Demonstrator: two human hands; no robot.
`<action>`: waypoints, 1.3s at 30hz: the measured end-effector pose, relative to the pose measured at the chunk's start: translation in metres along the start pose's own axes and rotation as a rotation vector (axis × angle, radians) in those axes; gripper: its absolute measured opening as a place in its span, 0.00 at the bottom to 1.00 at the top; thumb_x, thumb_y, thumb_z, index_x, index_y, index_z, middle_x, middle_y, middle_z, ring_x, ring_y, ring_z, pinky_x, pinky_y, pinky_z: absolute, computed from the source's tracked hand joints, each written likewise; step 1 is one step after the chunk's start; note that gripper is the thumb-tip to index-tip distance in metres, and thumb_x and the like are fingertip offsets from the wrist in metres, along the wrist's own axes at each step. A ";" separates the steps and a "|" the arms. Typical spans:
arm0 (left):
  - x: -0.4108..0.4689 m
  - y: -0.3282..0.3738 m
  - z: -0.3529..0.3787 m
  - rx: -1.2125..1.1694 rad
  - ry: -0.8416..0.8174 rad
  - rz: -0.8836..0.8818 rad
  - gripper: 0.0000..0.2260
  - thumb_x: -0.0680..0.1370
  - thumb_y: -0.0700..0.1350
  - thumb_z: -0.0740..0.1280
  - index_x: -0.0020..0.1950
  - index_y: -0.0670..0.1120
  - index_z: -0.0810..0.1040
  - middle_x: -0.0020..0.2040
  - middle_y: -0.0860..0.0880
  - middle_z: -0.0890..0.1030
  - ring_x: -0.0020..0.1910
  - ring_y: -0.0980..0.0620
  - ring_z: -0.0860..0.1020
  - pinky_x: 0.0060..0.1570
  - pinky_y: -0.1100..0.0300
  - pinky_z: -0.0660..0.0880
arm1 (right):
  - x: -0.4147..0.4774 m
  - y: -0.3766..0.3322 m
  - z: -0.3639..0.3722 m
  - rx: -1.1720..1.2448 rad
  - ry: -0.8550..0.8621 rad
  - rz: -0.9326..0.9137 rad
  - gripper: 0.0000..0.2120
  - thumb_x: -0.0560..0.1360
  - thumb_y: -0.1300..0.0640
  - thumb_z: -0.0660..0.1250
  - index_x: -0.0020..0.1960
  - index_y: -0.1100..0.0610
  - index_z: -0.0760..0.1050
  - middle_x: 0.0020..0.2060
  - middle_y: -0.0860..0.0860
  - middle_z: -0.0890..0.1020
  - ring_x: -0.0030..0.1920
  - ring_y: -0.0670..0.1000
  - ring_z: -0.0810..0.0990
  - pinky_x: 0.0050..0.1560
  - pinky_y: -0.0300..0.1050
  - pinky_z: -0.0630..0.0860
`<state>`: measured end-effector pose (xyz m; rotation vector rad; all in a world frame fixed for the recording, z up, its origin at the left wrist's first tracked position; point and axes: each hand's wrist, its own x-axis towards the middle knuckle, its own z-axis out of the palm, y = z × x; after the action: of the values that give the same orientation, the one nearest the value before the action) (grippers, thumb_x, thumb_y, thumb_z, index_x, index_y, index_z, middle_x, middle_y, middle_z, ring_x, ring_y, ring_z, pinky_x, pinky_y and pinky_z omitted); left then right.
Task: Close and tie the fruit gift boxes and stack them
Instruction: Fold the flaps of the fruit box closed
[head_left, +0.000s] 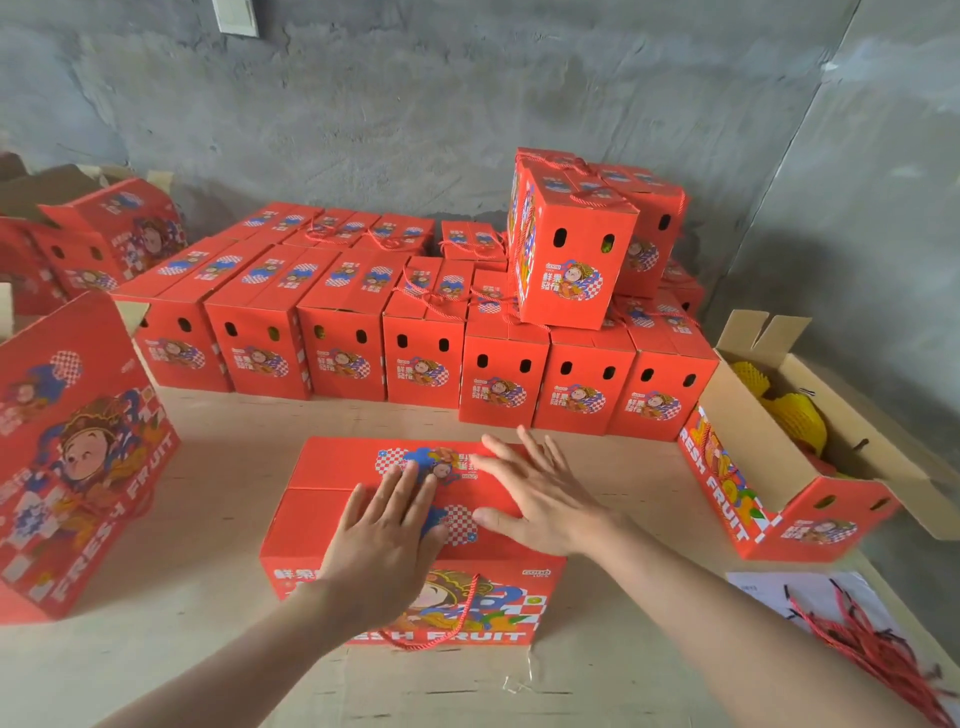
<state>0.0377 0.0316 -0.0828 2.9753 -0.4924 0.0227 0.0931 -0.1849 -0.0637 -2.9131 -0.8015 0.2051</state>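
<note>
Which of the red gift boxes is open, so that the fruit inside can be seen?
The box at the far right: its flaps stand open and yellow-wrapped fruit shows inside. No other box shows fruit through an open top.

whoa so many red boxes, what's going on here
A person presses the left hand and right hand flat on the top flaps of a red gift box on the table, closing it. Its red cord hangs loose down the front, seemingly untied. Rows of closed boxes stand behind, some stacked higher. An open box waits at right near spare cords.
</note>
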 end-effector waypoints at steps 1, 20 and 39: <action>-0.006 -0.001 0.002 -0.010 0.026 0.001 0.43 0.65 0.66 0.16 0.75 0.50 0.38 0.74 0.53 0.36 0.75 0.51 0.36 0.72 0.53 0.36 | 0.003 0.002 -0.003 -0.005 -0.012 -0.005 0.32 0.76 0.31 0.48 0.76 0.39 0.47 0.78 0.46 0.40 0.76 0.55 0.34 0.74 0.59 0.34; 0.069 -0.017 -0.018 -0.072 -0.132 -0.185 0.22 0.83 0.54 0.47 0.77 0.61 0.46 0.79 0.55 0.43 0.77 0.46 0.39 0.67 0.34 0.35 | -0.010 -0.092 0.011 -0.020 0.076 0.382 0.36 0.79 0.36 0.46 0.77 0.58 0.46 0.62 0.63 0.71 0.60 0.60 0.74 0.58 0.53 0.67; -0.006 -0.021 -0.009 -1.840 -0.238 -1.216 0.20 0.78 0.60 0.59 0.55 0.44 0.74 0.61 0.40 0.74 0.58 0.39 0.72 0.66 0.45 0.57 | -0.003 -0.079 0.011 1.675 0.212 0.915 0.22 0.76 0.47 0.67 0.66 0.57 0.73 0.64 0.57 0.76 0.62 0.56 0.75 0.66 0.54 0.68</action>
<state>0.0389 0.0538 -0.0769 1.0341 0.8728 -0.5321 0.0487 -0.1182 -0.0627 -1.3717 0.6131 0.3607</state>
